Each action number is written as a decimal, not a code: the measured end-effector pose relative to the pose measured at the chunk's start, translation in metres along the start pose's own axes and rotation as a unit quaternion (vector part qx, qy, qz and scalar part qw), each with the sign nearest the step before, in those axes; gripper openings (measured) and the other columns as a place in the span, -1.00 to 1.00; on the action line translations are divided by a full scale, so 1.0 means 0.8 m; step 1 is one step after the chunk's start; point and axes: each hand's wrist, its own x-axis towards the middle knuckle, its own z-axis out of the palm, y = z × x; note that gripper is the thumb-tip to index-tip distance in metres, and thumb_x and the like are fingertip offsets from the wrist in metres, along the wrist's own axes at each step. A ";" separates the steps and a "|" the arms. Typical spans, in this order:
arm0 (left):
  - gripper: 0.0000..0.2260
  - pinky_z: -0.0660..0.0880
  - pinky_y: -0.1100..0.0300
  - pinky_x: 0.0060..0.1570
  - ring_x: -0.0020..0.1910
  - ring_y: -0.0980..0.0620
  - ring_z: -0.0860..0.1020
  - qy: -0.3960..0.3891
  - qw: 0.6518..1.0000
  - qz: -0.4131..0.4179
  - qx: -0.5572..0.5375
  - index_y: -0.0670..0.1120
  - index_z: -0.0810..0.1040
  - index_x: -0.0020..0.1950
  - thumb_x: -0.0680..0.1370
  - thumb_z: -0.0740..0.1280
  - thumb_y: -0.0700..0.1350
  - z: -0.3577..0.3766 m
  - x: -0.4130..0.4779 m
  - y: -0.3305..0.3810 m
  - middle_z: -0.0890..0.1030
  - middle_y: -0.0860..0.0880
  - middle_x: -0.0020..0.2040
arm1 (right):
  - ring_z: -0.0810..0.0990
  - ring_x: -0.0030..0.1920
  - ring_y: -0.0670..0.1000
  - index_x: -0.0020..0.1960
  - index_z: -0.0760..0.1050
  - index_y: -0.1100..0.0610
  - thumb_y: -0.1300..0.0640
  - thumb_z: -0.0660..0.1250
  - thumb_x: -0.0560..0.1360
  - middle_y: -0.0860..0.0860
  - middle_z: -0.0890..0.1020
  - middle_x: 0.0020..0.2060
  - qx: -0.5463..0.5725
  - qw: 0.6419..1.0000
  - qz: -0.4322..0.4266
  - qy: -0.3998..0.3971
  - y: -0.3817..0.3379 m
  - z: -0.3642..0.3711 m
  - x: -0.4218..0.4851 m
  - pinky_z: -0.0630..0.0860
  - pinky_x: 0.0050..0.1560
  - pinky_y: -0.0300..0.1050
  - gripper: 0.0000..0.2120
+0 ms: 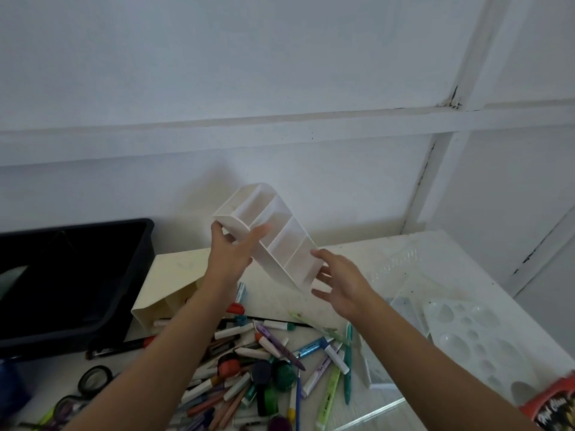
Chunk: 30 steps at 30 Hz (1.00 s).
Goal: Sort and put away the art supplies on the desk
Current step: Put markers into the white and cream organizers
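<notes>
Before the white wall point(217, 73) the organizer point(281, 241) slants far-left to near-right, left hand point(231, 248) gripping the raised end, right hand point(342, 281) cradling spread-fingered

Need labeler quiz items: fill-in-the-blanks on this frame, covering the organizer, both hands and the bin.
1. The white organizer is held tilted ____ the desk.
2. The left hand holds its ____ end; the right hand touches the lower end.
3. Its compartments are ____.
4. The bin left of the markers is ____ in colour.
Missing: above; upper; empty; black.
</notes>
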 end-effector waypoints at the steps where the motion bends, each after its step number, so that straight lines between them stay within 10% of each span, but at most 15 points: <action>1: -0.24 0.62 0.26 -0.23 0.03 0.07 0.68 -0.017 1.000 -0.001 0.001 0.11 0.33 0.40 0.32 0.64 0.17 -0.003 0.003 0.005 0.62 0.01 0.21 | 0.51 0.21 0.06 0.32 0.41 0.08 0.02 0.44 0.51 0.06 0.54 0.22 -0.042 0.999 -0.019 0.017 -0.005 0.000 0.002 0.46 0.27 0.17 -0.57; 6: -0.30 0.68 0.07 -0.10 0.11 -0.01 0.68 -0.112 0.992 0.013 0.053 0.24 0.42 0.36 0.30 0.65 0.17 0.004 0.014 0.016 0.61 0.01 0.22 | 0.59 0.13 -0.02 0.28 0.48 -0.06 0.03 0.44 0.48 -0.04 0.63 0.13 -0.192 0.970 -0.130 -0.074 -0.029 0.018 0.000 0.52 0.04 -0.10 -0.61; 14: -0.43 0.62 0.23 -0.05 0.28 0.20 0.54 -0.264 0.961 0.016 0.075 0.47 0.26 0.47 0.59 0.43 0.06 0.007 0.034 0.008 0.55 0.26 0.33 | 0.51 0.25 -0.04 0.50 0.23 -0.16 0.23 0.25 0.60 -0.09 0.55 0.27 -0.264 0.935 -0.231 -0.059 -0.012 0.034 0.029 0.53 0.26 0.05 -0.45; 18: -0.49 0.63 0.23 0.06 0.28 0.19 0.57 -0.261 0.961 0.013 0.086 0.45 0.27 0.49 0.63 0.37 0.08 -0.008 0.033 -0.006 0.56 0.19 0.37 | 0.52 0.24 0.00 0.60 0.04 -0.17 0.19 0.15 0.67 -0.03 0.50 0.38 -0.333 0.905 -0.260 -0.056 0.013 0.034 0.039 0.50 0.26 -0.05 -0.40; 22: -0.60 0.61 0.19 0.12 0.26 0.12 0.60 -0.223 0.972 -0.001 0.077 0.27 0.41 0.49 0.65 0.31 0.08 -0.025 0.028 -0.017 0.62 0.11 0.31 | 0.53 -0.04 -0.03 0.60 -0.20 -0.22 0.15 0.10 0.69 0.10 0.56 0.28 -0.412 0.863 -0.285 -0.064 0.032 0.037 0.045 0.40 -0.16 -0.45 -0.34; 30: -0.63 0.44 0.17 0.38 0.28 0.14 0.60 -0.186 0.977 -0.050 0.087 0.10 0.42 0.53 0.71 0.19 0.02 -0.035 0.004 -0.015 0.66 0.13 0.28 | 0.53 -0.22 -0.11 0.50 -0.29 -0.29 0.13 0.09 0.69 0.17 0.62 0.20 -0.447 0.835 -0.316 -0.053 0.049 0.033 0.051 0.42 -0.23 -0.47 -0.33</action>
